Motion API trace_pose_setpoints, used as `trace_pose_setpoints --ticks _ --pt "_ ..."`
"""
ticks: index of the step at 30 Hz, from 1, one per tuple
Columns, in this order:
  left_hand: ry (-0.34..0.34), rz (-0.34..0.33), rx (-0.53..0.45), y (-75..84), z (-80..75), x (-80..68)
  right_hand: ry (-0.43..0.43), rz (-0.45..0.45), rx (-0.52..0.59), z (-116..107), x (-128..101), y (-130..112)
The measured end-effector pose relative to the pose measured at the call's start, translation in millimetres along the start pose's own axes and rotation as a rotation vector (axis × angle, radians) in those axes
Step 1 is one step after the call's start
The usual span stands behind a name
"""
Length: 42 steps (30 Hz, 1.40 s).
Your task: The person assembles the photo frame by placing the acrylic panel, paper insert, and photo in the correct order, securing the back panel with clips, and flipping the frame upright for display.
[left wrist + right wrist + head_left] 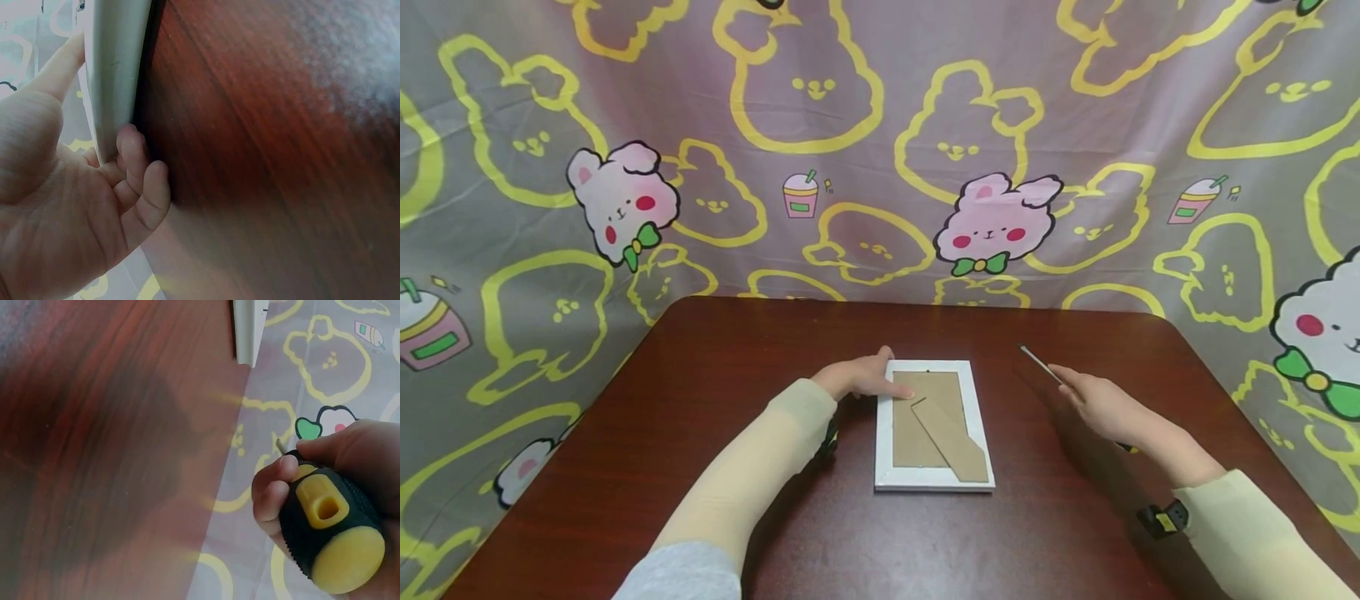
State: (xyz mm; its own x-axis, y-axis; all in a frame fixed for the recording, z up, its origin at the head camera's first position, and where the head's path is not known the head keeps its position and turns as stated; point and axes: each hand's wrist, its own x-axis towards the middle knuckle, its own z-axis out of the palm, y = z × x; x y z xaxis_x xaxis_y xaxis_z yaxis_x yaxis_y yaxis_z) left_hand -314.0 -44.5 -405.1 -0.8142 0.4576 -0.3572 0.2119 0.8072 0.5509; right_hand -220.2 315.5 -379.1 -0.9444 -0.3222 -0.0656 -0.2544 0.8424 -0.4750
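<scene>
"Near the centre of the brown table (760,358), how does the white picture frame (972,408) lie?"

"Back upward, its support leg (951,442) slanting from the middle toward 5 o'clock. The left hand (867,375) grips the frame at 10 o'clock, thumb (901,390) on the backing board (913,442), fingers (156,194) curled at the edge."

"And the right hand (1105,408)?"

"Its fingers are wrapped around the screwdriver (331,528); the shaft (1043,367) points toward 10 o'clock (its tip (1022,347) is apart from the frame)."

"How is the step, apparently steadying the frame for tool work, best performed?"

"The left hand should press the frame flat and hold the thumb away from the tool's path. The right hand should approach from 2 o'clock at a low angle, applying light force only; a slip could score the board."
</scene>
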Motion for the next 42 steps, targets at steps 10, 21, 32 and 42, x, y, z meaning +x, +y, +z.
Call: trace_pose_setpoints --ticks 10,21,32,42 --pt "-0.005 0.012 0.015 -3.0 3.9 5.3 0.072 -0.079 0.006 2.9 -5.1 -4.0" --pt "0.008 -0.003 0.01 -0.8 5.1 2.0 0.047 -0.221 -0.151 10.6 -8.3 -21.0" --pt "0.011 -0.004 -0.004 -1.1 4.7 0.5 -0.107 -0.249 -0.138 20.3 -12.4 -27.2" --pt "0.013 0.004 0.008 0.4 2.9 1.6 -0.14 -0.254 -0.128 30.9 -19.5 -27.8"
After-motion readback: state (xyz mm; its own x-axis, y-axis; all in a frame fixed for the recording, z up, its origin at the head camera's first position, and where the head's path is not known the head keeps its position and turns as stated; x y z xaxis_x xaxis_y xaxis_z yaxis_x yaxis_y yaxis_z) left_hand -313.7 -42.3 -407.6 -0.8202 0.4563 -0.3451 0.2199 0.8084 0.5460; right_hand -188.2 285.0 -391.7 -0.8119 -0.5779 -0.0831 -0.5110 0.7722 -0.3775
